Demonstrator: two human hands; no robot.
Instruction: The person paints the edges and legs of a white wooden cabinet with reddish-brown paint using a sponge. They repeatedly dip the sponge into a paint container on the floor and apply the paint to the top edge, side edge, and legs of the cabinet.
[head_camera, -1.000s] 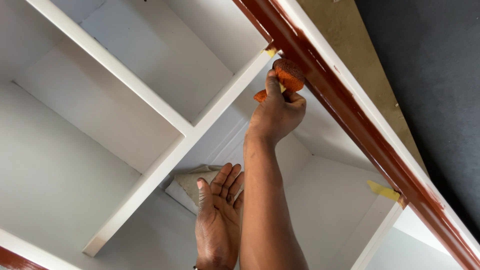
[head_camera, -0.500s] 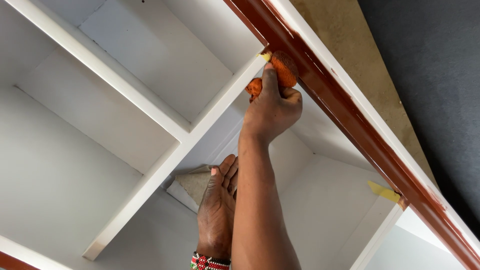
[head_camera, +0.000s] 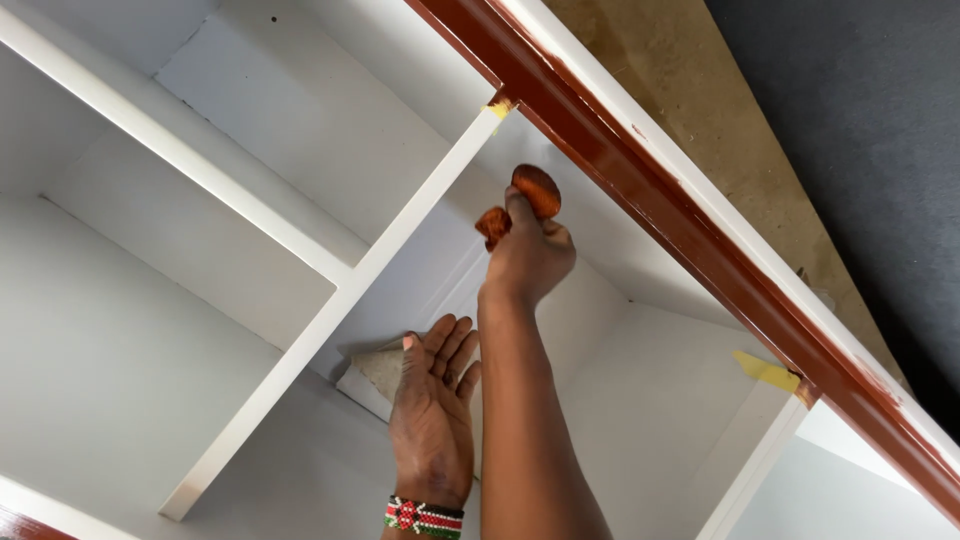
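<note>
White cabinet (head_camera: 250, 330) seen from below, split into open compartments by a white divider (head_camera: 330, 320) and a cross shelf (head_camera: 170, 150). Front edge is framed by a glossy red-brown rail (head_camera: 690, 230), with a white strip just beside it. Yellow tape (head_camera: 765, 372) is stuck where a second divider (head_camera: 750, 470) meets the rail; a smaller yellow bit (head_camera: 497, 108) is seen at the first divider's top end. A grey folded sheet (head_camera: 385, 370) lies against the back panel in the middle compartment, with the left hand (head_camera: 432, 420) pressed flat on it. Compartments on the left are seen bare and white.
</note>
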